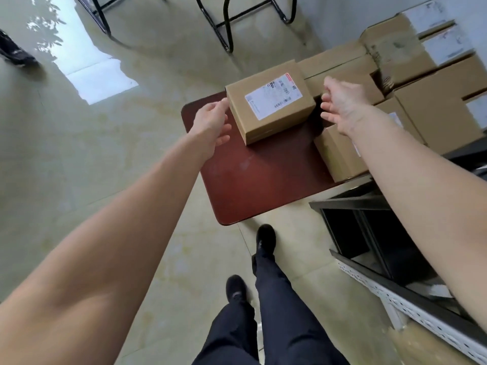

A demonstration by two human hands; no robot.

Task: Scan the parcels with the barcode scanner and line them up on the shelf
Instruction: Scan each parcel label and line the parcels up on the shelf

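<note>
A view from the person's head looks down along two bare forearms toward a dark reddish-brown desk point(253, 180) with rounded corners, standing on a pale tiled floor point(79, 159). Near the far left corner of the desk sits a small brown cardboard parcel point(271, 104) with a white shipping label point(272, 96) on its top face; the label carries printed barcodes.

The left hand point(210, 125) is at the parcel's left side, its fingers point(222, 102) spread open and touching or nearly touching the cardboard edge. The right hand point(342, 106) hovers just beside the parcel's right side, fingers point(325, 97) open and slightly curled, apart from the box. Neither hand holds anything yet.

To the right, more plain brown cardboard boxes point(434, 106) lie close together in a row, some showing white labels, and one lower box point(340, 156) sits partly under the right forearm. Below them is a dark metal shelf frame point(369, 201) with a white perforated upright point(411, 309). No barcode scanner is in view.

This looks like the pick-up step: both hands are closing in to take the labelled parcel. The next move likely calls for pressing both palms against opposite sides, lifting it level, and keeping the label facing up so it can be scanned before joining the row.
</note>
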